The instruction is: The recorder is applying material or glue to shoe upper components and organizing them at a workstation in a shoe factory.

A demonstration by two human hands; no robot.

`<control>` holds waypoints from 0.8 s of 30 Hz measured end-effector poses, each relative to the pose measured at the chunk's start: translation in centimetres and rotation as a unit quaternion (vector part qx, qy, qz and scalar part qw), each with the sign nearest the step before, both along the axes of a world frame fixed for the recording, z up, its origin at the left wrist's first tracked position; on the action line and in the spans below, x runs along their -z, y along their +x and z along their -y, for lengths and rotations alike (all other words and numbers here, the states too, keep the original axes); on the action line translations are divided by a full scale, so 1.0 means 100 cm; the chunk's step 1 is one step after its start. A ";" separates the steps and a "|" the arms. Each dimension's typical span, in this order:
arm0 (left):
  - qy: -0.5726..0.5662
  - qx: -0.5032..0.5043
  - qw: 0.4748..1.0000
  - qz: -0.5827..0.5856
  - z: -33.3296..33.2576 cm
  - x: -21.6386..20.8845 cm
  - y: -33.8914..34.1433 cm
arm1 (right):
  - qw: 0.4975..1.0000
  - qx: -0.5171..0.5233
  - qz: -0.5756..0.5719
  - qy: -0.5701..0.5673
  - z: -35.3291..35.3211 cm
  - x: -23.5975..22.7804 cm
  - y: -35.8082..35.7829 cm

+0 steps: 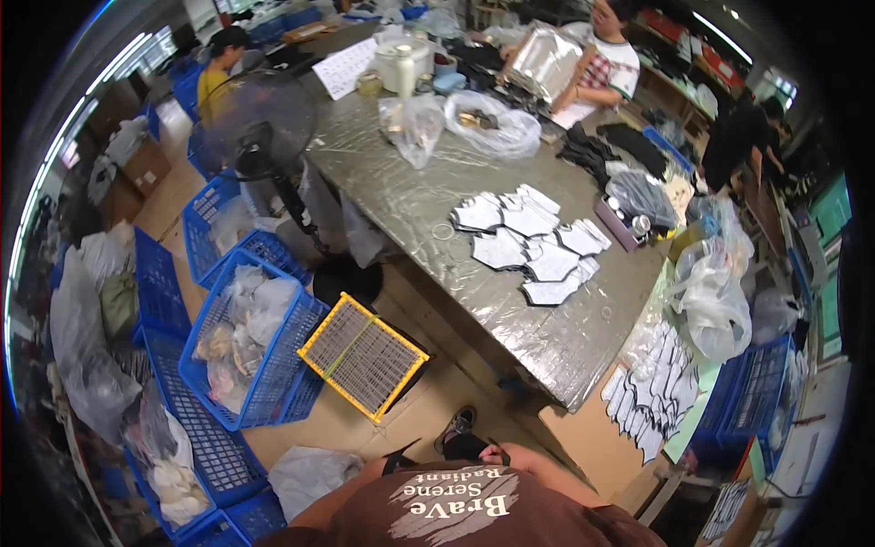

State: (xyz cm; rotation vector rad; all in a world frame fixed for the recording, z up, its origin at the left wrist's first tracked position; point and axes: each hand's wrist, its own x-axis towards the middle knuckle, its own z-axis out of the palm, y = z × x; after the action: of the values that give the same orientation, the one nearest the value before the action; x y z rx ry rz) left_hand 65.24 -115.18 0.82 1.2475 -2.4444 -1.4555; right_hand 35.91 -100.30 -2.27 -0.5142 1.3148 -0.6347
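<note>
My right hand (495, 453) is held low in front of my brown shirt, its fingers curled together beside something dark; what they hold, if anything, I cannot make out. My left forearm (354, 483) reaches forward on the other side of the shirt. A dark pointed strip (401, 456) lies at its end, and the left fingers are hidden. Ahead of me, several stacks of white cut pieces with black edges (533, 242) rest on the plastic-covered table (410, 214). More such pieces (652, 392) are laid in rows near the table's right corner. Both hands are apart from these stacks.
A yellow-framed crate (365, 356) stands on the floor left of the table, beside blue baskets (241, 346) filled with bags. A fan (260, 150) rises behind them. Plastic bags (715, 301) sit at the right. Across the table, a person (606, 68) handles a silvery package (547, 64).
</note>
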 end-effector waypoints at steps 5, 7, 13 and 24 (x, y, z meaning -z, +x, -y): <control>0.219 0.170 0.960 0.026 0.073 0.013 -0.085 | 0.979 0.089 0.152 0.102 -0.026 -0.047 -0.045; 0.424 0.042 0.905 0.012 0.079 -0.029 -0.128 | 0.966 0.147 0.183 0.111 -0.047 -0.029 -0.050; 0.509 -0.020 0.844 0.168 0.125 -0.068 -0.165 | 0.940 0.268 0.178 0.110 -0.095 0.019 -0.042; 0.539 0.045 0.813 0.218 0.205 0.007 -0.217 | 0.883 0.406 0.164 0.169 -0.093 0.021 -0.053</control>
State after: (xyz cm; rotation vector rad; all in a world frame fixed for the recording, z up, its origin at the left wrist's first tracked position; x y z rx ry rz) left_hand 43.53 -135.70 0.14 1.7303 -1.7597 -3.0884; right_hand 30.63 -90.95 -4.38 0.4630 1.2489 -1.0931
